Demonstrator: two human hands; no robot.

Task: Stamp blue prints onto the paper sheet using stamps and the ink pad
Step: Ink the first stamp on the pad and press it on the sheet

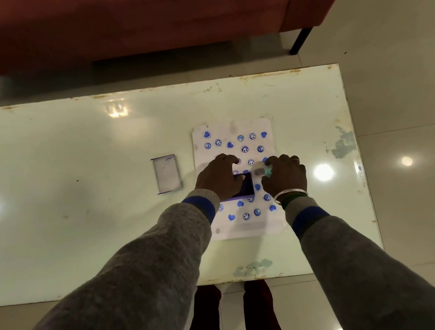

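A white paper sheet [235, 129] lies on the pale table [87, 149], covered with several round blue prints. The dark blue ink pad [247, 187] rests on the sheet's middle. My left hand [219, 177] grips the pad from its left side, thumb on its top. My right hand [284, 177] is closed around a small teal stamp [268, 171], just right of the pad. A blurred grey shape [258, 171] shows beside the stamp; I cannot tell what it is.
The ink pad's lid [166, 174] lies on the table left of the sheet. A red sofa [132, 27] stands beyond the table's far edge, its black leg [299, 41] at the right. The table's right edge [359, 160] is close to the sheet.
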